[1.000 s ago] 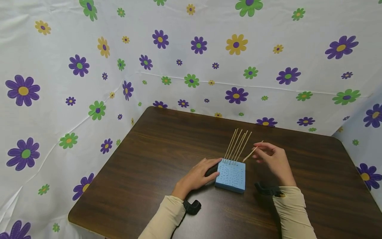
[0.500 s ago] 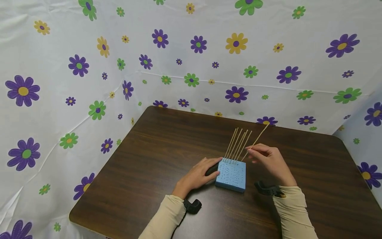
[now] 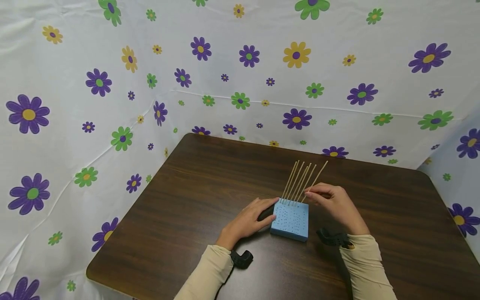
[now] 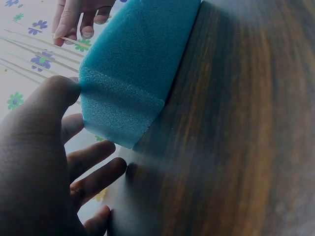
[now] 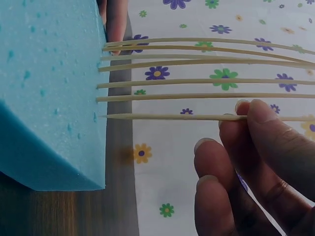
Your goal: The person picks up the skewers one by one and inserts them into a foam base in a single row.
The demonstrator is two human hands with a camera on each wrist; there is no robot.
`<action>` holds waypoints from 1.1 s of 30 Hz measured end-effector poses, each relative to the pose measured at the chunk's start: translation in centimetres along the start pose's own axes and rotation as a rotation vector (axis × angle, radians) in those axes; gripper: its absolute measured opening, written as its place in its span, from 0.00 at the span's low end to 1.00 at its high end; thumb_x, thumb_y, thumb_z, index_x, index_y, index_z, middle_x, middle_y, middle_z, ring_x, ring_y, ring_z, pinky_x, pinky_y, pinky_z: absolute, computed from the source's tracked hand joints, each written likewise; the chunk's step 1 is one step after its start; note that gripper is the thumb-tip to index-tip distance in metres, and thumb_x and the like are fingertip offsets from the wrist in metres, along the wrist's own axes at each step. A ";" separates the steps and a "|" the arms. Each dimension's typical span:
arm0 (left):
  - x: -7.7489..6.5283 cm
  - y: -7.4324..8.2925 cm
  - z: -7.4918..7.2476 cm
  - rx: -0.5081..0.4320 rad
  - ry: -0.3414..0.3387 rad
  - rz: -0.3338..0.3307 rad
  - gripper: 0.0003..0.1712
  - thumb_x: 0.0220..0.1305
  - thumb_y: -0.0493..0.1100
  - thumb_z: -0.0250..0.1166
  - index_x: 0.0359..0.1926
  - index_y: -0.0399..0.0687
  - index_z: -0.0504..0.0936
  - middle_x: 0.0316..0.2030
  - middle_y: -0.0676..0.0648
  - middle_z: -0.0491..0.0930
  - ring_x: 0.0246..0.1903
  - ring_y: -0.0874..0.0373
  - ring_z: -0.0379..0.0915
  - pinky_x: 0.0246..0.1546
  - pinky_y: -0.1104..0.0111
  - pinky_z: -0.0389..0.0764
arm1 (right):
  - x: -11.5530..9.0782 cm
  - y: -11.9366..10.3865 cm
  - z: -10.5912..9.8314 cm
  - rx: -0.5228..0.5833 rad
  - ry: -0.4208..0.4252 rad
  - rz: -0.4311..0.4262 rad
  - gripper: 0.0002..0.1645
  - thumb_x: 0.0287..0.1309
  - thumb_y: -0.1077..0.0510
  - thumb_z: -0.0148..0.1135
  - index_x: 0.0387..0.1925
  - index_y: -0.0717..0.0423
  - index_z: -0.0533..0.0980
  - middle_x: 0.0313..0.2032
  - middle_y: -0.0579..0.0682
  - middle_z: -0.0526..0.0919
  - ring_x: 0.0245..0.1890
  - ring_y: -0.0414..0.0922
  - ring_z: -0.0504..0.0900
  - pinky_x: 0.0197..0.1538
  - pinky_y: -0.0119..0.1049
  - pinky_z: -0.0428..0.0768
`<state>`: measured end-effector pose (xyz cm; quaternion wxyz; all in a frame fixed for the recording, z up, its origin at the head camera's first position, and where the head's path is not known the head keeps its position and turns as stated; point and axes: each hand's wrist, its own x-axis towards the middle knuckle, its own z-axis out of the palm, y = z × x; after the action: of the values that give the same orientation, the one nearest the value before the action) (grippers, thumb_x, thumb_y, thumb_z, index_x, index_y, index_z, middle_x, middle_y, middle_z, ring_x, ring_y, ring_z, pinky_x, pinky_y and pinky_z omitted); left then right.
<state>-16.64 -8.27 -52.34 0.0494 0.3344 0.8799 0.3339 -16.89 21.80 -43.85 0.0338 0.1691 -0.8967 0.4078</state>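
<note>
A light blue foam block (image 3: 289, 220), its top dotted with small holes, lies on the table. Several thin wooden skewers (image 5: 187, 81) stand in a row along its far edge, leaning slightly right. My left hand (image 3: 245, 221) rests at the block's left side, thumb on the near part of that edge and index finger at the far corner. Between thumb and forefinger, my right hand (image 3: 335, 204) pinches another wooden skewer (image 5: 167, 117) above the block's far right corner. Its pointed end is right at the foam in the right wrist view, beside the row.
The dark wooden table (image 3: 210, 183) has rounded corners and a pale edge. White cloth with printed flowers (image 3: 225, 62) hangs behind and at both sides. A black wrist camera (image 3: 241, 259) is strapped at the left sleeve, and another (image 3: 333, 238) at the right.
My right hand has moved left toward the row, and its skewer now stands steeper, its lower end farther left along the block's far edge. The left hand and block stay still.
</note>
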 end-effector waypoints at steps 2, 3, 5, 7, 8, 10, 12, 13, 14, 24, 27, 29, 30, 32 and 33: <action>0.0 0.0 0.0 0.003 0.003 0.005 0.35 0.81 0.61 0.51 0.83 0.65 0.55 0.78 0.56 0.64 0.79 0.57 0.59 0.84 0.53 0.52 | 0.1 0.0 0.1 -0.013 -0.006 -0.013 0.13 0.72 0.53 0.66 0.48 0.55 0.88 0.44 0.51 0.90 0.32 0.39 0.82 0.34 0.29 0.83; 0.0 0.0 0.0 0.003 0.004 0.006 0.35 0.81 0.61 0.51 0.83 0.65 0.55 0.78 0.56 0.64 0.79 0.57 0.59 0.84 0.53 0.52 | 0.1 0.0 0.1 -0.020 -0.007 -0.019 0.13 0.71 0.53 0.66 0.48 0.56 0.88 0.44 0.51 0.90 0.32 0.39 0.82 0.35 0.29 0.84; 0.0 0.0 0.0 0.002 0.003 0.010 0.35 0.82 0.61 0.50 0.83 0.65 0.55 0.78 0.57 0.64 0.79 0.58 0.59 0.84 0.52 0.52 | 0.1 0.0 0.2 -0.037 -0.006 -0.027 0.13 0.71 0.54 0.66 0.48 0.57 0.88 0.44 0.51 0.90 0.33 0.39 0.82 0.35 0.29 0.84; 0.0 -0.1 0.1 0.001 0.004 0.013 0.35 0.82 0.61 0.50 0.83 0.66 0.55 0.78 0.57 0.64 0.79 0.58 0.59 0.84 0.52 0.52 | 0.1 -0.1 0.3 -0.052 -0.009 -0.029 0.13 0.71 0.54 0.66 0.48 0.57 0.88 0.44 0.51 0.90 0.34 0.40 0.83 0.36 0.28 0.84; 0.0 -0.1 0.1 0.000 0.004 0.015 0.35 0.82 0.61 0.50 0.83 0.66 0.55 0.78 0.56 0.64 0.79 0.58 0.59 0.84 0.52 0.52 | 0.1 -0.1 0.3 -0.058 -0.011 -0.029 0.13 0.71 0.54 0.66 0.48 0.57 0.88 0.45 0.51 0.90 0.34 0.40 0.84 0.37 0.28 0.85; -0.1 -0.1 0.1 0.000 0.005 0.015 0.35 0.82 0.62 0.50 0.83 0.66 0.55 0.78 0.57 0.64 0.79 0.59 0.59 0.84 0.53 0.51 | 0.1 -0.1 0.3 -0.067 -0.016 -0.025 0.13 0.71 0.54 0.66 0.47 0.57 0.88 0.45 0.51 0.90 0.36 0.42 0.85 0.38 0.27 0.85; -0.1 -0.2 0.1 0.003 0.008 0.020 0.35 0.82 0.62 0.49 0.83 0.66 0.55 0.78 0.57 0.64 0.79 0.59 0.59 0.84 0.52 0.52 | 0.1 -0.2 0.3 -0.077 -0.021 -0.018 0.12 0.71 0.54 0.67 0.47 0.56 0.89 0.46 0.51 0.90 0.37 0.42 0.86 0.39 0.26 0.85; -0.1 -0.2 0.1 0.004 0.009 0.021 0.35 0.82 0.62 0.49 0.83 0.65 0.55 0.78 0.56 0.64 0.78 0.59 0.60 0.84 0.53 0.52 | 0.1 -0.2 0.3 -0.083 -0.024 -0.015 0.12 0.71 0.54 0.67 0.47 0.55 0.89 0.46 0.51 0.90 0.38 0.43 0.86 0.40 0.26 0.85; -0.1 -0.1 0.1 0.004 0.010 0.021 0.35 0.82 0.62 0.50 0.83 0.65 0.55 0.78 0.56 0.64 0.78 0.59 0.60 0.84 0.53 0.51 | 0.1 -0.2 0.4 -0.091 -0.029 -0.012 0.12 0.71 0.54 0.67 0.47 0.55 0.89 0.45 0.50 0.90 0.38 0.43 0.86 0.40 0.26 0.85; 0.2 0.0 -0.1 0.000 0.010 0.025 0.35 0.81 0.60 0.51 0.83 0.65 0.56 0.78 0.56 0.64 0.78 0.60 0.60 0.84 0.53 0.51 | 0.3 -0.5 0.6 -0.136 -0.070 0.014 0.11 0.69 0.52 0.69 0.46 0.53 0.89 0.43 0.52 0.91 0.36 0.41 0.84 0.40 0.26 0.83; 0.2 0.0 -0.1 0.001 0.010 0.024 0.35 0.81 0.61 0.51 0.83 0.64 0.56 0.78 0.56 0.65 0.78 0.59 0.60 0.84 0.53 0.51 | 0.4 -0.4 0.7 -0.131 -0.072 0.009 0.11 0.69 0.54 0.69 0.46 0.54 0.89 0.41 0.51 0.91 0.35 0.40 0.84 0.39 0.26 0.83; 0.1 0.0 -0.1 0.005 0.012 0.022 0.35 0.81 0.61 0.51 0.83 0.64 0.57 0.78 0.56 0.65 0.78 0.59 0.60 0.84 0.53 0.51 | 0.4 -0.4 0.7 -0.130 -0.073 0.009 0.11 0.69 0.54 0.69 0.46 0.54 0.89 0.41 0.51 0.91 0.34 0.40 0.84 0.39 0.26 0.83; 0.1 0.0 -0.1 0.007 0.013 0.021 0.35 0.81 0.61 0.50 0.83 0.64 0.57 0.78 0.56 0.65 0.78 0.59 0.60 0.84 0.53 0.51 | 0.4 -0.4 0.8 -0.130 -0.075 0.011 0.10 0.69 0.54 0.69 0.46 0.54 0.89 0.41 0.51 0.91 0.34 0.39 0.84 0.39 0.26 0.83; 0.1 0.0 0.0 0.009 0.013 0.016 0.35 0.81 0.61 0.50 0.83 0.64 0.57 0.78 0.56 0.65 0.78 0.59 0.60 0.84 0.53 0.52 | 0.5 -0.4 0.8 -0.125 -0.080 0.015 0.10 0.69 0.54 0.69 0.46 0.55 0.88 0.41 0.51 0.91 0.34 0.39 0.84 0.39 0.26 0.83; 0.1 0.0 0.0 0.010 0.012 0.014 0.35 0.81 0.62 0.50 0.83 0.64 0.57 0.78 0.56 0.65 0.78 0.59 0.60 0.84 0.53 0.52 | 0.5 -0.4 0.9 -0.124 -0.083 0.018 0.10 0.68 0.54 0.69 0.46 0.55 0.88 0.41 0.51 0.91 0.34 0.39 0.84 0.39 0.26 0.83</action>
<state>-16.67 -8.22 -52.35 0.0402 0.3386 0.8795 0.3320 -17.14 20.80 -44.04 0.0035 0.1753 -0.9222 0.3445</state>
